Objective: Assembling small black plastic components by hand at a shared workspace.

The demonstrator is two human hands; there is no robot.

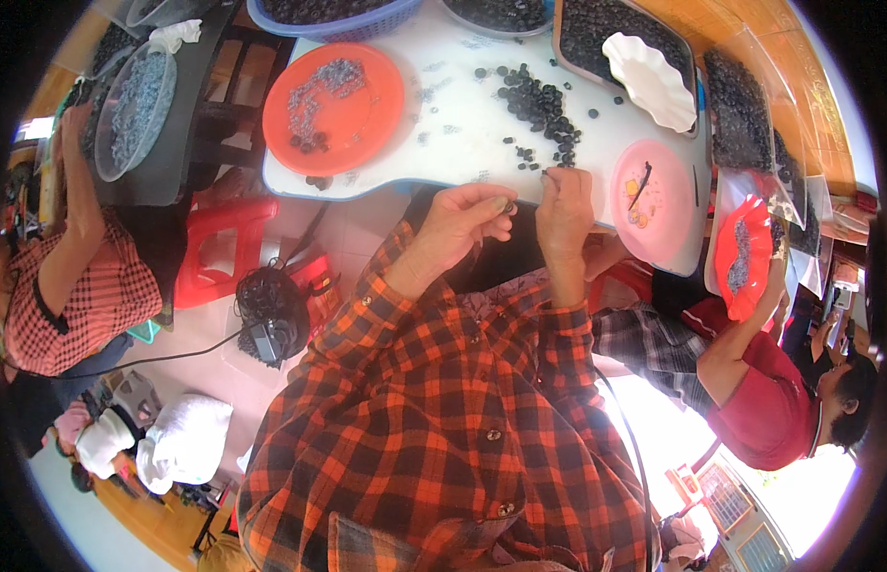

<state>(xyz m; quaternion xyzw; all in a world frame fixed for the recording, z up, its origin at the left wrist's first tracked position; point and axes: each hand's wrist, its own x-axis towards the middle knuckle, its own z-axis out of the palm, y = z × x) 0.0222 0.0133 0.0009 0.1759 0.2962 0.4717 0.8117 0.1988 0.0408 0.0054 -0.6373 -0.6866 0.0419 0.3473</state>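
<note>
Head view: your left hand (pixel 463 224) pinches a small dark piece (pixel 509 208); your right hand (pixel 566 214), grip unclear, is beside the black disc pile (pixel 541 107). Much there seems left; what's done is unclear.

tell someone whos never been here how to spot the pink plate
On the white table, find the person's right hand at the near edge. Just right of it is the pink plate. Unlike the red, wavy-edged dish farther right, it is pale, smooth-rimmed and holds a thin dark stick.

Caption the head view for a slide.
Left hand pinching a small dark piece, right hand beside loose round black pieces on a white table.
</note>
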